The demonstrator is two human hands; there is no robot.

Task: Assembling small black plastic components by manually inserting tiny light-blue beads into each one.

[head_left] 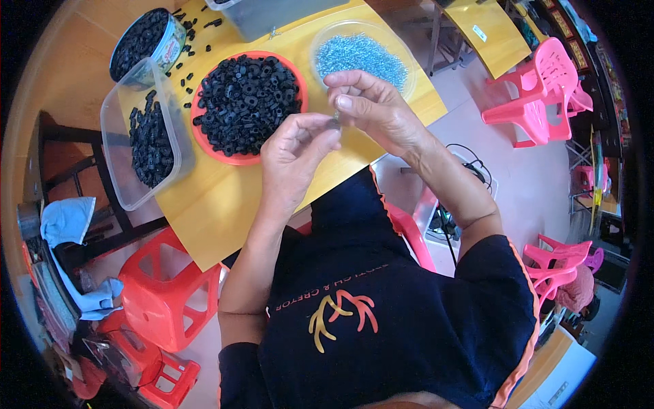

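Above the near edge of the yellow table, my left hand (294, 153) and my right hand (379, 112) meet with fingertips pinched. A tiny shiny piece (336, 117) shows between them, too small to name. Left of my hands, a red round tray (246, 161) is heaped with small black ring-shaped parts (246, 102). Just beyond my right hand stands a see-through round tub (411, 56) of small bluish, shiny metal pieces (361, 58).
A see-through box (114, 146) of black parts (151, 143) stands at the left, with a bucket (176, 44) of similar parts behind. Loose black pieces lie nearby. A grey bin (266, 17) is at the back. Red stools (153, 293) and pink chairs (538, 92) stand around.
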